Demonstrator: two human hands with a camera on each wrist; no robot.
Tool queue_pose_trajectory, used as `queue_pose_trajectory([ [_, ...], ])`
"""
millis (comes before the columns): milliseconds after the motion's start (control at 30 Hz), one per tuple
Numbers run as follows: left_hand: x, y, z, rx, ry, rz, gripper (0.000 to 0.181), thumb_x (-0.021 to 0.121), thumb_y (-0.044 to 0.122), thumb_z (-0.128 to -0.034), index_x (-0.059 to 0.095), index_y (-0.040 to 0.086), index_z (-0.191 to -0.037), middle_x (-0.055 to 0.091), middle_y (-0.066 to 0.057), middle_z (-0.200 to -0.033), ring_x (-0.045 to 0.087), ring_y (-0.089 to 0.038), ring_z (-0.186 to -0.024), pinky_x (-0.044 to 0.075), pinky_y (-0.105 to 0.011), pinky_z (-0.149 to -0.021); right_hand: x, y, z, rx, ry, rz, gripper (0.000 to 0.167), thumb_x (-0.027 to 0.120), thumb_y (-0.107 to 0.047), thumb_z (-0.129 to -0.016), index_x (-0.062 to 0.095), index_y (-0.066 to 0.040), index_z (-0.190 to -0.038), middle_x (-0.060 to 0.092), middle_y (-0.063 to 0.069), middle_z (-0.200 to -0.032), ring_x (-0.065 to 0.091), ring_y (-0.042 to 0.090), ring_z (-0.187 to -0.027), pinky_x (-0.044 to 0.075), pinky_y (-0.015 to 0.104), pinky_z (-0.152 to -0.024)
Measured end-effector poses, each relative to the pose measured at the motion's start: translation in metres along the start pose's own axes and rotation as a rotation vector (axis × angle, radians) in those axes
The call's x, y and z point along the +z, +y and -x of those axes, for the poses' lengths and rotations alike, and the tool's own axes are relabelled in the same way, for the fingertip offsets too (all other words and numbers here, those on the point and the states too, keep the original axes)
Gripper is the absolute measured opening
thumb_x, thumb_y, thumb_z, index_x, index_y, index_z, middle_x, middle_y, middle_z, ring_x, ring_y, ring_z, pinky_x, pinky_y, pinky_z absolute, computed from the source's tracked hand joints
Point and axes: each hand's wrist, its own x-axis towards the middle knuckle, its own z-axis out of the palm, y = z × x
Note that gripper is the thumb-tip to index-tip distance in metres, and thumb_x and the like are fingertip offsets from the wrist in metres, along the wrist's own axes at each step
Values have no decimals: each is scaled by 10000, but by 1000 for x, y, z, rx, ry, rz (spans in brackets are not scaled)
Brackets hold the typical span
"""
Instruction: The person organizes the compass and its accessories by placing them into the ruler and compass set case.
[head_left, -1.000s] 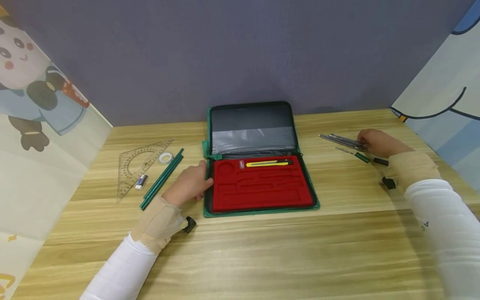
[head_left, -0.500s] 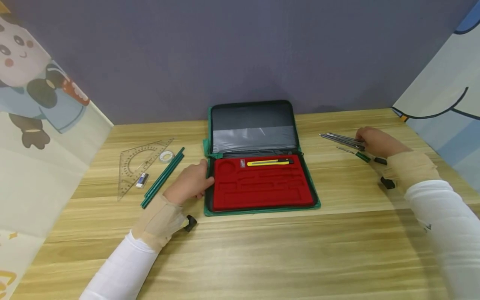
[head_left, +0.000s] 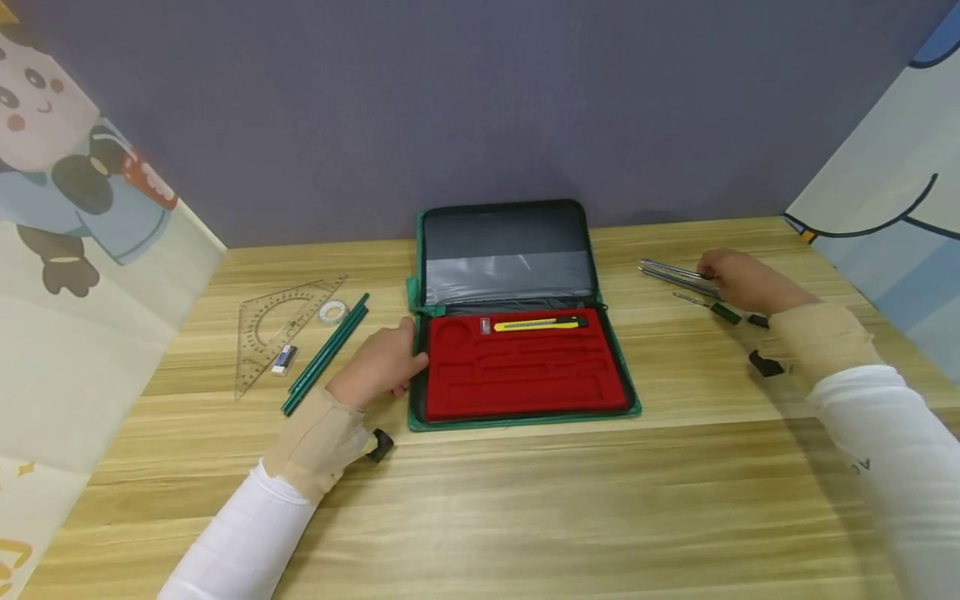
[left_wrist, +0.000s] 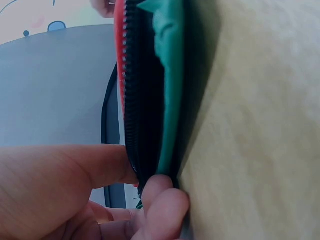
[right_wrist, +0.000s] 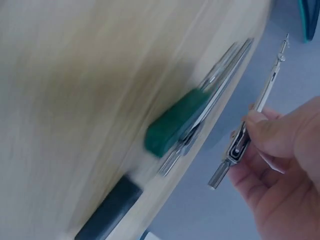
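A green zip case lies unfolded mid-table, with a red moulded tray in its lower half. My left hand pinches the case's left edge; in the left wrist view the thumb is at the zip and fingertips are at the green cover. At the right, my right hand holds a silver drawing compass between thumb and fingers, raised off the table. Below it lies another silver compass, beside a tool with a green handle and a black-handled piece.
The tray bears a yellow utility knife and a small clear box. To the left lie a transparent set square, a white tape roll, an eraser and green pencils. A grey partition stands behind.
My right hand has lifted one compass from beside the other and shifted slightly left with it. The left hand stays on the case edge.
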Motion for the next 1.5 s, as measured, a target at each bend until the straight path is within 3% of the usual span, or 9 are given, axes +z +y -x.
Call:
queue_pose_trajectory([
  [167, 0, -1, 0, 9, 6, -2, 678, 509, 223, -958, 155, -93, -1442, 605, -80, -610, 587, -165, -463, 469, -286, -471, 2, -14, -2, -39, 23, -13, 183, 461, 154, -860, 525, 139, -1031, 578, 261, -943, 571, 396, -877, 462, 509, -741],
  [667, 0, 0, 0, 25, 8, 0, 693, 508, 222, -953, 141, -115, -1435, 604, -77, -595, 582, -166, -450, 463, -288, -472, 11, -49, -10, -297, 218, -37, 150, 480, 183, -813, 556, 93, -905, 576, 188, -825, 557, 326, -777, 456, 448, -693],
  [1033, 1, 0, 0, 20, 17, 7, 621, 513, 217, -947, 232, -115, -1391, 600, -81, -597, 581, -167, -444, 458, -287, -455, 11, -84, -13, -344, 156, -29, 202, 550, 230, -752, 557, 65, -868, 552, 122, -810, 531, 284, -783, 448, 452, -718],
  [1500, 0, -1, 0, 30, 7, 16, 686, 492, 224, -959, 137, -118, -1436, 600, -82, -597, 578, -170, -447, 455, -290, -450, 19, -119, -13, -370, 101, 1, 202, 569, 200, -787, 574, 71, -942, 560, 145, -866, 530, 285, -814, 462, 440, -748],
])
